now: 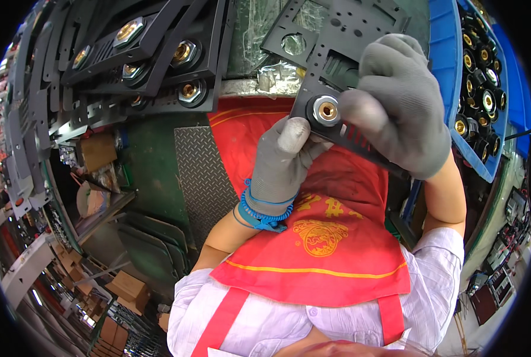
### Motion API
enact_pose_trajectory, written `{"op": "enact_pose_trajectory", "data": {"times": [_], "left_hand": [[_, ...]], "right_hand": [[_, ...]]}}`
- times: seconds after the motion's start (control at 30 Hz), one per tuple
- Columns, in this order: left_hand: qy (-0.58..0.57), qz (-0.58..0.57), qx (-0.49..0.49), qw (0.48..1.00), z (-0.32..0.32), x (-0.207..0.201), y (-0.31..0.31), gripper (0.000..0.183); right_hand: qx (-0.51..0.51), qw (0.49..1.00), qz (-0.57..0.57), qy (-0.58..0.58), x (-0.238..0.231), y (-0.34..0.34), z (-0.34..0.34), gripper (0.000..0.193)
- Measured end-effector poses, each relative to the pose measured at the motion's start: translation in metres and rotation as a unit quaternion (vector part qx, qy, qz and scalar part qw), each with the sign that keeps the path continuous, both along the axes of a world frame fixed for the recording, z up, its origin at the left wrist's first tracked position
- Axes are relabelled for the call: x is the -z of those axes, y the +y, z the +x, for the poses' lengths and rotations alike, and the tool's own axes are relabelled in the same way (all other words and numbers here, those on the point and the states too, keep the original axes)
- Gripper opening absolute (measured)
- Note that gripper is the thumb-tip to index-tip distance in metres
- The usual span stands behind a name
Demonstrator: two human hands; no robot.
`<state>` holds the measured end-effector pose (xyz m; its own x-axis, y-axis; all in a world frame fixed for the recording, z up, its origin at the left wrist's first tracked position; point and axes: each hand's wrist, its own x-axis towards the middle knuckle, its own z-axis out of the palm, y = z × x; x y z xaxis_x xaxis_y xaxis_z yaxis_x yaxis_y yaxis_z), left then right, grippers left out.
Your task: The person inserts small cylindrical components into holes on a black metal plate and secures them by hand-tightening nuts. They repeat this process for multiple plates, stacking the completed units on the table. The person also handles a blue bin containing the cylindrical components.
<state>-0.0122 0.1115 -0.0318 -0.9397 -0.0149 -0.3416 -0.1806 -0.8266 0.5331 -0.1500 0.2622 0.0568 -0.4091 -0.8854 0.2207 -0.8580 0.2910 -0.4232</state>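
Note:
A black metal panel (pixel 350 135) with slots and holes lies tilted in front of my red apron. Its near left corner is held by my gloved left hand (pixel 277 163), thumb on top beside a brass-cored fitting with a silver hex nut (pixel 325 111). The fitting stands in the panel on a black round collar. Over the panel's right side is my gloved right hand (pixel 402 107), its fingers curled and its thumb pointing toward the nut. Whatever those curled fingers hold, if anything, is hidden.
Finished-looking black panels with similar fittings (pixel 189 90) are stacked at the far left. More flat black panels (pixel 360 27) lie at the back. A blue bin (pixel 445 44) of loose black fittings (pixel 488 101) stands close to my right hand. Cardboard boxes (pixel 129 288) sit lower left.

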Motion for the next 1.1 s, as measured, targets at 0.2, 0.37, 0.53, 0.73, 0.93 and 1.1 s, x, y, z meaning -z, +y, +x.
{"op": "enact_pose_trajectory", "data": {"times": [0.2,0.37,0.53,0.73,0.93,1.1], "left_hand": [[-0.025,-0.003,-0.030,0.999,-0.001,-0.009,0.002,0.049],[-0.022,-0.037,-0.047,0.998,0.001,-0.013,-0.009,0.047],[-0.004,-0.144,-0.076,0.987,0.008,-0.036,-0.015,0.047],[0.048,-0.161,-0.193,0.967,0.015,-0.094,-0.063,0.051],[0.226,-0.142,-0.309,0.913,0.021,-0.108,-0.097,0.050],[0.210,-0.156,-0.269,0.927,0.036,-0.077,-0.111,0.046]], "right_hand": [[-0.009,0.990,-0.138,-0.010,0.012,-0.007,0.009,0.030],[-0.022,0.981,-0.181,-0.060,-0.005,0.010,0.010,0.023],[-0.009,0.997,-0.076,0.010,-0.013,-0.011,0.020,0.061],[0.004,0.989,-0.033,0.142,-0.043,-0.026,0.027,0.076],[-0.045,0.969,-0.231,0.077,-0.062,-0.119,0.011,0.050],[-0.026,0.980,-0.179,0.080,-0.071,-0.153,0.005,0.037]]}}
